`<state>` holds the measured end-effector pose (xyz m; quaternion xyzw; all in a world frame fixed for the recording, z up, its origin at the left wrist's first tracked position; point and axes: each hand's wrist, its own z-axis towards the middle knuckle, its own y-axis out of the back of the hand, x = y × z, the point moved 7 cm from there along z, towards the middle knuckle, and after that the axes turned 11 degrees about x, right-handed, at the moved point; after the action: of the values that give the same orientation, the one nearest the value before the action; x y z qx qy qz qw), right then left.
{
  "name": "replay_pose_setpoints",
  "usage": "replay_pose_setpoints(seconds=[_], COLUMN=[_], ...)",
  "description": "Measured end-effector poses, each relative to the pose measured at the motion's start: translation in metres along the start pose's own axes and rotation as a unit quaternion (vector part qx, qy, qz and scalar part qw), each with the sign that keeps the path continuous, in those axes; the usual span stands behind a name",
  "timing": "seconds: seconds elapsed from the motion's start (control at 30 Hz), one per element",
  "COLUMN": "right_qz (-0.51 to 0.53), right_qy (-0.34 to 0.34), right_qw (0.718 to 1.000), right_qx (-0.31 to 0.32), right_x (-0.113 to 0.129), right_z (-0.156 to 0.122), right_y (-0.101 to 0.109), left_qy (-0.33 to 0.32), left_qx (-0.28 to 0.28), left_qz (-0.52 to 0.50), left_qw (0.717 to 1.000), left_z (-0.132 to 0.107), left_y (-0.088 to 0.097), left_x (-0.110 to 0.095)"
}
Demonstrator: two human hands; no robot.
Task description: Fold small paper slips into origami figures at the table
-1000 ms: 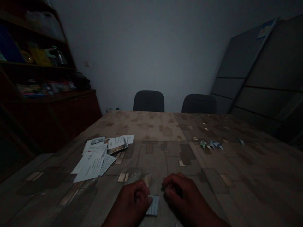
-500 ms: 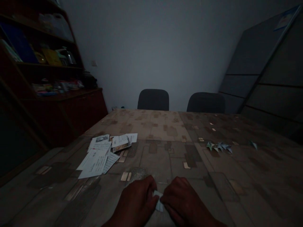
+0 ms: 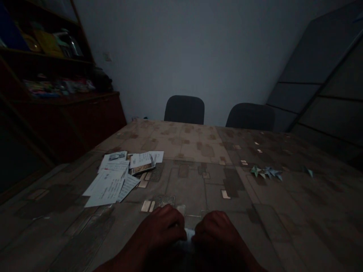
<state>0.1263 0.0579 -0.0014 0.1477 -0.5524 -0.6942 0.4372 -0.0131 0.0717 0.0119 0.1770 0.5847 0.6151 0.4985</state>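
Note:
A small pale piece of paper [image 3: 189, 235] is at the near edge of the table, between my two hands. My left hand [image 3: 163, 228] is closed on its left side, thumb and fingers pinched together. On the paper's right side my right hand [image 3: 217, 234] is closed too, fingers curled with the tips on the paper. My hands and the dark shadow below them hide much of the paper, so its folds are hard to make out.
Printed sheets and cards [image 3: 110, 185] lie in a loose pile at the left on the patterned tablecloth [image 3: 184, 204]. Several small folded-paper figures [image 3: 266, 172] stand at the right, with another one [image 3: 307, 172] farther right. Two dark chairs [image 3: 184, 109] stand behind the table.
My view has tipped downward and shifted slightly, so the table sits higher. My left hand has rolled over the paper, and less of the paper shows now.

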Motion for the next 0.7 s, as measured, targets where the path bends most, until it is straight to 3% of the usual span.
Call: replay_pose_setpoints(seconds=[0.23, 0.47, 0.7], right_qz=[-0.027, -0.026, -0.032], right_qy=[0.046, 0.031, 0.026], right_qw=[0.998, 0.997, 0.998], right_qx=[-0.018, -0.064, -0.045], right_x=[0.0026, 0.0052, 0.004], right_z=[0.0002, 0.0012, 0.0017], right_y=[0.0053, 0.0108, 0.0055], left_qy=[-0.009, 0.026, 0.008], left_qx=[0.003, 0.066, 0.042], left_qz=[0.02, -0.06, -0.086], left_qw=[1.0, 0.996, 0.995], left_z=[-0.0017, 0.0005, 0.0013], left_y=[-0.0003, 0.0021, 0.0023], left_x=[-0.0011, 0.0003, 0.0008])
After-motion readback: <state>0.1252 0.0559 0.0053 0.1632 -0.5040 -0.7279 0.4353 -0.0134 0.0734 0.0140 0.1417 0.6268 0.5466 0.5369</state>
